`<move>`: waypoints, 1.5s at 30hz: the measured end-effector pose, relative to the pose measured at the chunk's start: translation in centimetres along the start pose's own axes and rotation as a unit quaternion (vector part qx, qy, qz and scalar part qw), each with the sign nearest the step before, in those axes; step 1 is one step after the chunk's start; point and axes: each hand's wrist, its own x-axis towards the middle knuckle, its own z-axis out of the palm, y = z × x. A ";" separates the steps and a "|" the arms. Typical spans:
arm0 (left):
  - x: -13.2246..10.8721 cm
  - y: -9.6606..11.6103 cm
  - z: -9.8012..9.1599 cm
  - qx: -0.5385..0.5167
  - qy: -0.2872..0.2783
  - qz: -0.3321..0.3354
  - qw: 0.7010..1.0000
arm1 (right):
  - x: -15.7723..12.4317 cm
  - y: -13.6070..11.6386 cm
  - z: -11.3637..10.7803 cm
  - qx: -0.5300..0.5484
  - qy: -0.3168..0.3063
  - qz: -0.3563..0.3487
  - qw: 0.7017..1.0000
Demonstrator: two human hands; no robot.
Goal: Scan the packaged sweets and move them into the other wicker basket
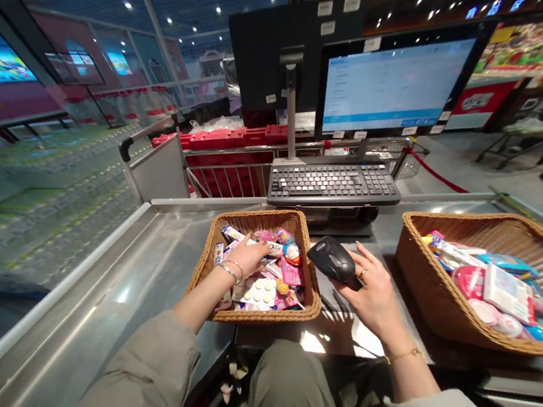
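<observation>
My left hand [249, 258] reaches into the left wicker basket [199, 275], its fingers closed at the near end of a Dove chocolate bar [275, 249]; the fingertips are partly hidden. Around it lie mixed sweets, among them a blister pack with round white pieces [259, 291], a round red-and-blue wrapped sweet [291, 253] and a pink packet [290, 272]. To the right of this basket, my right hand [371, 287] is wrapped round the handle of a black barcode scanner [332, 259]. The scanner's head points left toward the basket.
A second wicker basket [430, 289] with packaged goods, including a white box [507, 291], stands right on the metal counter [126, 284]. Behind the scanner are a keyboard [329, 182] and a lit monitor [397, 88]. A shopping cart [232, 175] stands beyond the counter.
</observation>
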 end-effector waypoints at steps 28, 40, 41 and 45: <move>2.2 -2.3 1.5 -0.005 -0.106 -0.027 0.994 | 0.1 0.2 0.5 0.004 0.002 -0.018 1.000; 1.7 -2.7 1.3 -0.021 -0.089 -0.047 0.995 | -0.1 0.2 0.5 0.003 0.004 -0.021 1.000; 1.6 -2.6 1.1 -0.019 -0.083 -0.045 0.995 | -0.1 0.1 0.5 0.004 0.005 -0.020 1.000; 0.7 -2.3 0.3 -0.004 -0.050 -0.030 0.998 | -0.1 0.0 0.5 0.006 0.008 -0.016 1.000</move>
